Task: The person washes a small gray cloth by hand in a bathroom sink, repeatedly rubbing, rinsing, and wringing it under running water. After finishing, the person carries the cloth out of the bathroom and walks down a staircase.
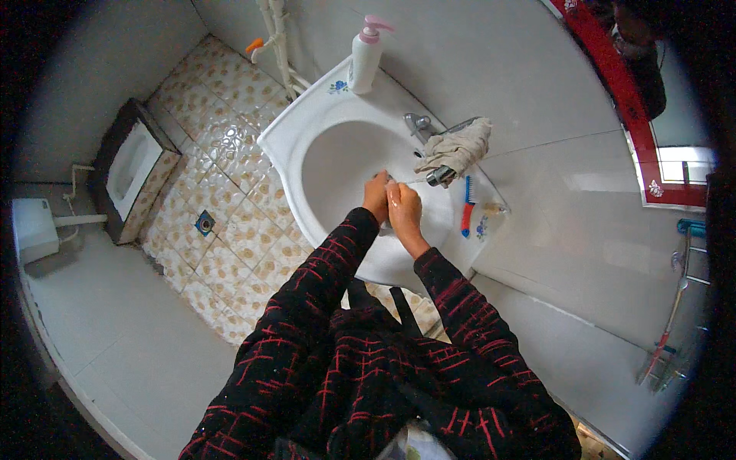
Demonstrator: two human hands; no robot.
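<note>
My left hand [376, 196] and my right hand [405, 208] are pressed together over the white washbasin [328, 172]. Both have curled fingers, and the right one glistens with water. A small greyish bit shows at the edge of the hands; whether they grip something is hidden. Just right of them is the spout of a chrome faucet [440, 176], with a beige cloth [460, 147] draped over its body. A thin stream seems to run from the spout towards my hands.
On the basin's rim stand a white pump bottle [364, 63] with a pink top and a red-and-blue brush [468, 207]. White pipes [278, 46] run down the wall. A squat toilet [135, 167] and a floor drain [204, 223] lie left. A red-framed mirror [661, 167] hangs right.
</note>
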